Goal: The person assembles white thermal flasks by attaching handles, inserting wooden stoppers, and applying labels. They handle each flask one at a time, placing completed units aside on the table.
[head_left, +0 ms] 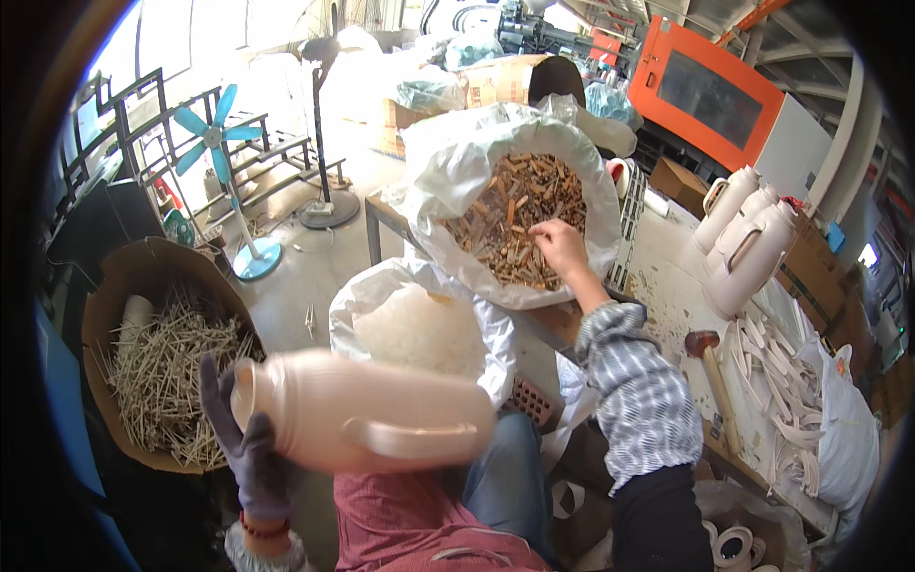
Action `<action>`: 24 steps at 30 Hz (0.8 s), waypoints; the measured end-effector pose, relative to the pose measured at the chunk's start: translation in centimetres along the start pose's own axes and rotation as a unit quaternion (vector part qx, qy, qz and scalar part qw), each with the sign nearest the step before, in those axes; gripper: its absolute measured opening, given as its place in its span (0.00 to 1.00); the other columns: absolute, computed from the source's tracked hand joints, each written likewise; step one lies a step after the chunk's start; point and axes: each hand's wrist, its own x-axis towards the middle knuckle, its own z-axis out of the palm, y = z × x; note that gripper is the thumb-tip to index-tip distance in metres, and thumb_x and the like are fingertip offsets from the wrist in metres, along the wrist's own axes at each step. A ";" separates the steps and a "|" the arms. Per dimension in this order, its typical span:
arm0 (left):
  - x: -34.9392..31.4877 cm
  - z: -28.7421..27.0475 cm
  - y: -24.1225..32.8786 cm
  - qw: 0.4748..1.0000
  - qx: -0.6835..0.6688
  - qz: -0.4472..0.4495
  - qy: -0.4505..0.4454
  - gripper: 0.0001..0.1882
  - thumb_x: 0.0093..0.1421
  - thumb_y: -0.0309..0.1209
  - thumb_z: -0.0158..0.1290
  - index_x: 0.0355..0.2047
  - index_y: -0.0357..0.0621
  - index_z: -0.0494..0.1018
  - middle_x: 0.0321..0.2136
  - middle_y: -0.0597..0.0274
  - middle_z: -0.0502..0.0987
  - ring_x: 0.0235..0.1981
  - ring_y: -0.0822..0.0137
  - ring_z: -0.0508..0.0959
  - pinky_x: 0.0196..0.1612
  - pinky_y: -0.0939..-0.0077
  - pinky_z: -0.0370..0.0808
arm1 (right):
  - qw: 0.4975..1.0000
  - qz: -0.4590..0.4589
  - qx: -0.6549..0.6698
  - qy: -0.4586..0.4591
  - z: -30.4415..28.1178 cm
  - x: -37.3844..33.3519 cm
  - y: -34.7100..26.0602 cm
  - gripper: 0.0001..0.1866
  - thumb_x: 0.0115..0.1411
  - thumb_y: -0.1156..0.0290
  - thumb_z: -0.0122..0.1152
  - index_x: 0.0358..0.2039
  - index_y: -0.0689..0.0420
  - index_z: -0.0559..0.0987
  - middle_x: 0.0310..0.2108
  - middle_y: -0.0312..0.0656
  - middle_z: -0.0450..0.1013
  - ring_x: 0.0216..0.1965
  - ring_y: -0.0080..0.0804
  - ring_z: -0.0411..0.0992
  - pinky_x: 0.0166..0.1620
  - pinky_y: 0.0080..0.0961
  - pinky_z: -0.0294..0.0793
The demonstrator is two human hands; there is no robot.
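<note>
My left hand (250, 448), in a grey-purple glove, grips a pale pink thermos jug shell (315, 410) by its open end. The shell lies sideways above my lap, its handle (419, 440) toward me and slightly blurred. My bare right hand (562, 250) reaches over a large sack (443, 181) lined with clear plastic. Small brown strips (500, 214) fill that sack. The right fingers are pinched together just above the strips; whatever they hold is too small to make out. Beneath the shell's far side stands a white bag (348, 310) with pale contents.
A carton (95, 324) of thin beige sprues stands at left, behind it a blue fan (214, 138). On the right-hand table (658, 272) are three pink jugs (753, 257), a hammer (715, 386) and a heap of pale handle-like strips (777, 381). An orange machine (705, 95) stands beyond.
</note>
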 end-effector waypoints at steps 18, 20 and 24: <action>-1.0 -1.2 -8.1 0.767 0.397 -0.069 -0.499 0.26 0.52 0.38 0.61 0.53 0.50 0.73 0.42 0.54 0.79 0.40 0.56 0.81 0.44 0.67 0.77 | 0.993 0.040 -0.107 0.028 -0.6 0.2 5.9 0.10 0.55 0.72 0.58 0.39 0.53 0.79 0.38 0.48 0.76 0.37 0.49 0.75 0.40 0.41 0.73; -1.4 -1.9 -8.8 0.823 0.347 -0.104 -0.437 0.23 0.52 0.30 0.61 0.50 0.47 0.75 0.40 0.54 0.81 0.38 0.59 0.82 0.44 0.71 0.78 | 0.993 0.005 -0.115 0.025 -1.7 -0.5 5.1 0.07 0.56 0.73 0.58 0.36 0.57 0.81 0.36 0.45 0.77 0.34 0.40 0.76 0.37 0.34 0.76; -3.8 -2.2 -8.8 0.791 0.321 -0.190 -0.485 0.23 0.56 0.35 0.59 0.53 0.47 0.73 0.47 0.53 0.78 0.47 0.57 0.79 0.51 0.67 0.74 | 0.907 0.163 0.334 -0.199 -1.1 -7.1 -6.4 0.06 0.60 0.74 0.59 0.37 0.61 0.78 0.31 0.39 0.77 0.27 0.23 0.75 0.31 0.20 0.75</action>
